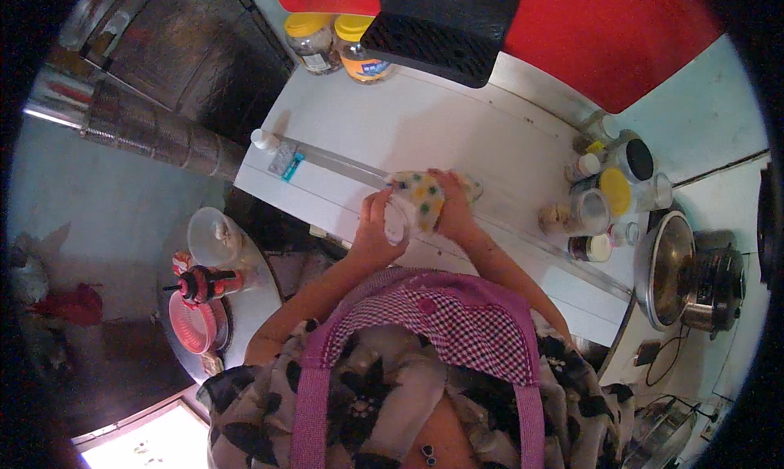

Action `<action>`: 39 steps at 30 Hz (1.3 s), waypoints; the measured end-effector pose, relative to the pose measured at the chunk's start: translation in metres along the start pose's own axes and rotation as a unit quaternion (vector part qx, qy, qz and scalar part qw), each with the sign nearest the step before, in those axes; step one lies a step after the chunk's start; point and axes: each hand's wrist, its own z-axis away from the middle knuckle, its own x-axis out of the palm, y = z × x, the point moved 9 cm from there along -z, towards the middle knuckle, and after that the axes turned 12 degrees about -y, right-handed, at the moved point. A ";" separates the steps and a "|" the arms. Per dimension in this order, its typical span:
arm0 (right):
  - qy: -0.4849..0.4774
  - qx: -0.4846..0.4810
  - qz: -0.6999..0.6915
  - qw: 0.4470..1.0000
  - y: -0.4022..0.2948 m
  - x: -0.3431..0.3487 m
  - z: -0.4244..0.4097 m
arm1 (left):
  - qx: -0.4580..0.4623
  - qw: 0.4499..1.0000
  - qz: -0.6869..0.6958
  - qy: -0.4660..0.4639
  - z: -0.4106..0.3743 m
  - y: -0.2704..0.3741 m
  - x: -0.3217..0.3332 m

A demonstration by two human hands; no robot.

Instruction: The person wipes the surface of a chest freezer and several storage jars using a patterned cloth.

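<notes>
In front of my apron, over the white tabletop [508,156], both hands are together on one bundle. My left hand [375,233] grips a pale round container [397,222], its rim turned towards me. A white cloth [422,199] with green and yellow spots lies against the container's far side. My right hand [455,208] clasps this cloth, and a loose end of it shows beyond the fingers. The container's far part is hidden by the cloth and fingers, so I cannot tell what is inside.
Two yellow-lidded jars [311,43] stand at the back beside a black ribbed ledge [435,49]. Several jars [614,190] crowd the right side, near a steel bowl [666,270]. A small white bottle [263,139] is at left. A round table [257,285] holds a pink basket [191,325].
</notes>
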 end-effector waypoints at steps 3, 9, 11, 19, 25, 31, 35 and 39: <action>-0.022 0.044 -0.016 0.999 0.070 0.010 -0.002 | 0.031 0.998 -0.060 -0.010 0.002 0.003 0.004; 0.032 0.093 -0.194 0.976 0.116 0.020 0.004 | 0.042 0.996 -0.075 -0.003 -0.005 0.007 0.009; 0.026 0.100 -0.114 0.988 0.098 0.035 0.006 | 0.042 0.997 -0.066 -0.010 -0.004 0.000 0.011; -0.035 0.078 -0.160 0.983 -0.024 0.010 0.008 | 0.073 0.983 -0.166 -0.026 0.001 0.024 0.011; 0.050 0.116 -0.132 0.983 0.093 0.033 0.014 | 0.069 0.986 -0.149 -0.008 -0.002 0.022 -0.001; 0.046 0.128 -0.204 0.970 0.088 0.009 0.012 | -0.124 0.959 0.253 0.020 -0.010 -0.034 0.003; 0.080 0.068 -0.068 0.992 0.060 0.002 0.019 | -0.164 0.947 0.274 -0.031 -0.011 -0.050 0.013; 0.041 0.050 -0.124 0.990 0.021 0.004 0.011 | -0.009 1.000 -0.002 -0.027 -0.019 -0.003 0.001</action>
